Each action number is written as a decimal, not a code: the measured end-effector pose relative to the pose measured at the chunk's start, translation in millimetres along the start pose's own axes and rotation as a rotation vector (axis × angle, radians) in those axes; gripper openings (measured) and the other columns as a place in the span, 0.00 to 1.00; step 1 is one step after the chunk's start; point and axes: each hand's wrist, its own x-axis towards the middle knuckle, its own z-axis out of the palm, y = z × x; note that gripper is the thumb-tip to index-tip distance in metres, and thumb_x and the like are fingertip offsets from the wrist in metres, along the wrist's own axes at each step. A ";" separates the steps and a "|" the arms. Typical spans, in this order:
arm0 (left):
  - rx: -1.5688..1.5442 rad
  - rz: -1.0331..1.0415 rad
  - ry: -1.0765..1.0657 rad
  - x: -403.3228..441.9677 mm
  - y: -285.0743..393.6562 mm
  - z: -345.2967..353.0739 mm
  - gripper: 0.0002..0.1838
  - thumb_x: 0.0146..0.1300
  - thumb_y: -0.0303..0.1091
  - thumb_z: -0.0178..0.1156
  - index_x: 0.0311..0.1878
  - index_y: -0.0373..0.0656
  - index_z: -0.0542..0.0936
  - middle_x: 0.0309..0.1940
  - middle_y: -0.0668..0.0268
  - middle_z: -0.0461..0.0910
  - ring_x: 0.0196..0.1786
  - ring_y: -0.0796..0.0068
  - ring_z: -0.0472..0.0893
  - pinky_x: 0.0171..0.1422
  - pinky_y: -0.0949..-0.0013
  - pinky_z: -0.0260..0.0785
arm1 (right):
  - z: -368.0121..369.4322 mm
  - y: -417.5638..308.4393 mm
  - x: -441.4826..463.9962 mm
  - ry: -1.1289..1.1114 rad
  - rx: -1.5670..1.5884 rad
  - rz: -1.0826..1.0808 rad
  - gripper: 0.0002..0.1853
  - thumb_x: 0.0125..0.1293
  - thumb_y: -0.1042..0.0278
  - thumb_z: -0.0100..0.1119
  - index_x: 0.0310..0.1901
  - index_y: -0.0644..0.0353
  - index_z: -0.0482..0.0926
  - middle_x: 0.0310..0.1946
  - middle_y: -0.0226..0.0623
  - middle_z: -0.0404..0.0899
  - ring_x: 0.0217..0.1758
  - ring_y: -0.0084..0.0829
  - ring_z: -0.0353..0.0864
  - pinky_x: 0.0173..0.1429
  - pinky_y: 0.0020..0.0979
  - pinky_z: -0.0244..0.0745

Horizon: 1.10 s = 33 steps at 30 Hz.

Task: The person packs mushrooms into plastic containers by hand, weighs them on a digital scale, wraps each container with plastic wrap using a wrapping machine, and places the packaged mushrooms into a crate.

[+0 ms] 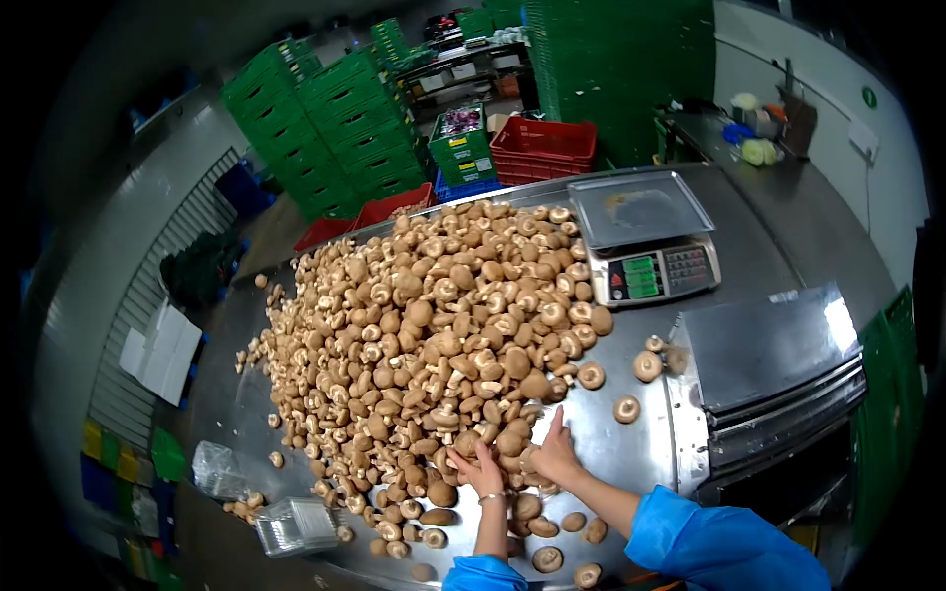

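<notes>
the heap of mushrooms (424,335) lay straight ahead of both hands on the metal table (636,458), its near edge right at the fingertips. a few brown caps (512,440) sat in the gap between the two hands, to the right of the left fingers and to the left of the right ones. the caps were round, so no long axis stood out in them; the heap as a whole spread away from the person and toward the left. both hands were about equally near those caps, with the left hand (481,475) right up against the mushrooms and the right hand (558,458) at the heap's right front corner, beside bare metal.

the left fingers were spread and pointed forward, with nothing seen clasped in them; the forearm ran up almost straight from its blue sleeve (483,573), a bracelet (490,496) at the wrist. the right forearm slanted in from the lower right, one finger stretched out forward. its other fingers were mostly hidden, so i could not tell whether they gripped a mushroom.

a scale (645,231) stood past the heap's right side, well apart from both hands.
</notes>
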 end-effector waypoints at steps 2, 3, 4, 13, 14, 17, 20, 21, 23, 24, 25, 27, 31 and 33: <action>-0.181 -0.025 -0.154 20.7 13.6 -14.9 0.39 0.57 0.50 0.56 0.67 0.45 0.53 0.59 0.39 0.57 0.61 0.47 0.59 0.66 0.61 0.49 | 24.6 8.9 8.1 0.108 0.302 -0.001 0.47 0.49 0.72 0.50 0.66 0.62 0.30 0.57 0.68 0.54 0.58 0.57 0.62 0.62 0.40 0.59; -0.001 -0.012 -0.182 28.3 18.0 -25.7 0.38 0.55 0.49 0.58 0.66 0.47 0.56 0.57 0.44 0.60 0.58 0.51 0.62 0.64 0.62 0.53 | 36.9 15.3 12.1 0.150 0.498 0.028 0.48 0.48 0.72 0.52 0.66 0.62 0.32 0.56 0.68 0.57 0.59 0.55 0.61 0.63 0.39 0.57; -0.006 0.073 -0.173 29.8 20.2 -30.9 0.35 0.54 0.48 0.60 0.63 0.48 0.61 0.56 0.45 0.60 0.57 0.51 0.64 0.63 0.62 0.55 | 53.8 20.4 14.3 0.226 0.614 0.037 0.45 0.49 0.73 0.50 0.66 0.62 0.35 0.54 0.61 0.62 0.57 0.51 0.64 0.61 0.37 0.58; 0.415 0.701 -0.426 -10.5 9.7 -79.3 0.32 0.45 0.46 0.66 0.56 0.52 0.70 0.59 0.39 0.54 0.57 0.38 0.62 0.59 0.52 0.59 | 50.6 38.4 10.7 -0.258 0.839 0.289 0.27 0.59 0.68 0.47 0.61 0.47 0.52 0.52 0.38 0.65 0.48 0.40 0.72 0.38 0.51 0.78; 0.498 0.798 -0.523 -14.1 0.3 -81.5 0.35 0.43 0.48 0.66 0.58 0.55 0.69 0.59 0.38 0.53 0.58 0.38 0.62 0.59 0.51 0.59 | 35.4 45.0 9.0 -0.322 0.851 0.344 0.26 0.61 0.70 0.45 0.61 0.46 0.54 0.50 0.40 0.68 0.46 0.42 0.75 0.39 0.51 0.78; 0.546 0.841 -0.572 -37.1 -13.8 -85.8 0.37 0.43 0.50 0.67 0.60 0.59 0.67 0.59 0.37 0.54 0.58 0.40 0.62 0.60 0.53 0.55 | 10.4 51.0 -8.6 -0.330 0.887 0.459 0.29 0.59 0.80 0.42 0.62 0.47 0.55 0.52 0.42 0.68 0.45 0.48 0.77 0.43 0.52 0.78; 0.415 0.860 -0.601 -40.9 -16.8 -95.3 0.45 0.42 0.51 0.68 0.64 0.49 0.60 0.59 0.41 0.56 0.59 0.42 0.60 0.61 0.53 0.53 | 1.2 51.2 -31.7 -0.330 1.030 0.449 0.35 0.57 0.86 0.38 0.66 0.46 0.50 0.55 0.48 0.65 0.47 0.53 0.75 0.44 0.54 0.77; 0.377 0.849 -0.604 -42.4 -11.3 -98.7 0.48 0.41 0.52 0.69 0.64 0.46 0.59 0.59 0.42 0.58 0.58 0.44 0.61 0.61 0.54 0.52 | -5.1 47.7 -41.4 -0.331 1.073 0.435 0.36 0.56 0.87 0.37 0.66 0.46 0.49 0.56 0.49 0.64 0.48 0.54 0.75 0.45 0.55 0.76; 0.261 0.949 -0.538 -41.0 5.6 -98.9 0.54 0.40 0.57 0.68 0.65 0.36 0.53 0.62 0.43 0.53 0.62 0.43 0.56 0.63 0.50 0.47 | -15.8 44.5 -48.6 -0.377 1.165 0.405 0.36 0.56 0.88 0.33 0.66 0.47 0.48 0.59 0.52 0.59 0.51 0.56 0.72 0.48 0.57 0.74; 0.330 0.950 -0.480 -45.9 28.5 -101.5 0.56 0.40 0.58 0.68 0.65 0.36 0.52 0.63 0.44 0.53 0.64 0.44 0.54 0.64 0.49 0.47 | -27.3 36.1 -55.4 -0.390 1.194 0.375 0.36 0.57 0.86 0.35 0.67 0.45 0.47 0.58 0.52 0.61 0.52 0.55 0.72 0.47 0.55 0.75; 0.400 0.950 -0.421 -49.3 53.8 -102.3 0.57 0.39 0.59 0.68 0.65 0.35 0.51 0.63 0.45 0.52 0.65 0.45 0.52 0.65 0.49 0.46 | -42.4 21.2 -62.8 -0.403 1.223 0.344 0.35 0.59 0.85 0.37 0.67 0.43 0.46 0.57 0.52 0.63 0.52 0.54 0.72 0.47 0.54 0.75; 0.468 1.004 -0.362 -50.8 84.8 -95.1 0.59 0.39 0.60 0.67 0.66 0.35 0.49 0.65 0.46 0.50 0.68 0.47 0.49 0.67 0.48 0.43 | -78.6 -11.5 -76.7 -0.384 1.220 0.292 0.34 0.59 0.83 0.39 0.66 0.45 0.48 0.57 0.49 0.64 0.53 0.51 0.72 0.47 0.54 0.76; 0.166 1.048 -0.389 -61.2 145.2 -60.2 0.58 0.39 0.56 0.69 0.67 0.38 0.47 0.66 0.47 0.48 0.68 0.45 0.46 0.68 0.49 0.41 | -143.5 -11.3 -67.7 -0.481 1.292 0.043 0.29 0.62 0.81 0.37 0.65 0.49 0.49 0.54 0.50 0.64 0.53 0.47 0.72 0.51 0.51 0.74; 0.122 1.077 -0.415 -71.1 174.4 -38.1 0.56 0.40 0.53 0.70 0.67 0.39 0.49 0.65 0.48 0.49 0.68 0.45 0.46 0.69 0.50 0.41 | -185.6 -31.3 -73.6 -0.418 1.287 0.096 0.29 0.63 0.80 0.37 0.65 0.49 0.49 0.54 0.50 0.64 0.55 0.45 0.70 0.52 0.51 0.74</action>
